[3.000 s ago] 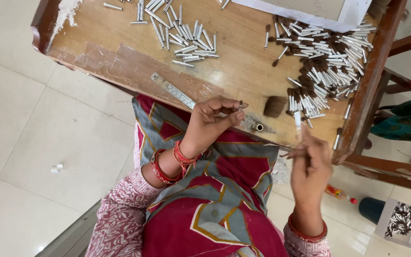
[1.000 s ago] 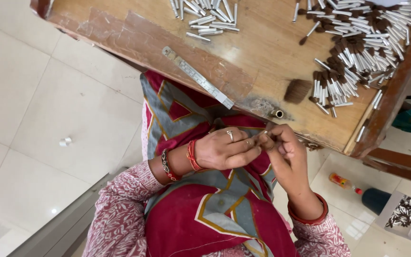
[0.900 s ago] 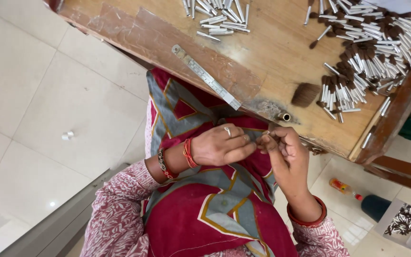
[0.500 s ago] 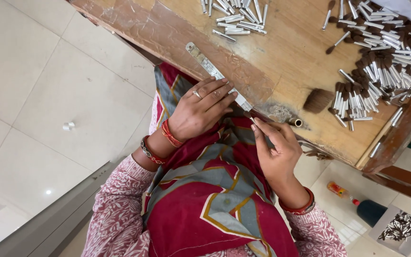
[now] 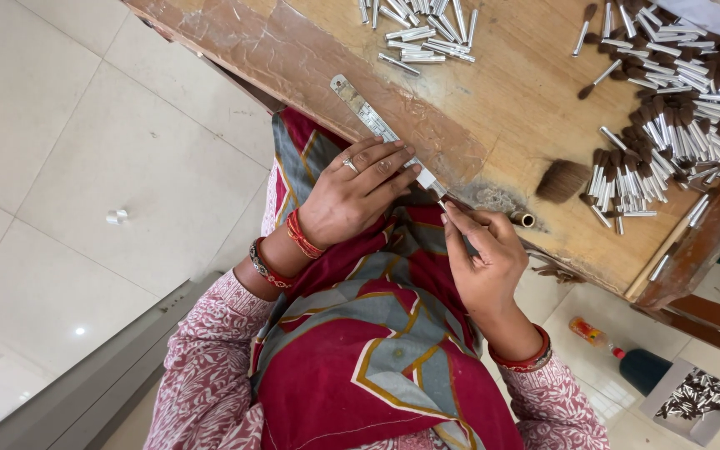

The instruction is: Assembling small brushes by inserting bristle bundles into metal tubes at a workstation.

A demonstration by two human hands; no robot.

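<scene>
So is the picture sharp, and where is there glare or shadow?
Head view: evenly lit and sharp on the left hand and right hand; soft shadow under the hands on the worn wooden table; small bright glare spots on the pale tiled floor; straight edges bow slightly toward the corners.

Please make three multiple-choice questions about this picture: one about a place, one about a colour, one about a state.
1. Where does the loose tuft of brown bristles lie?
A. on the wooden table
B. on the floor tiles
C. in the person's lap

2. What colour are the bangles on the left hand's wrist?
A. blue
B. red
C. white

3. What is the right hand doing?
A. lying flat and open on the table
B. pinching a thin piece at the metal strip
C. holding the bottle on the floor

Answers: 1 A, the tuft rests on the table beside the brush pile. 2 B, the bangles show red. 3 B, its fingertips close on a thin piece at the strip's end.
</scene>
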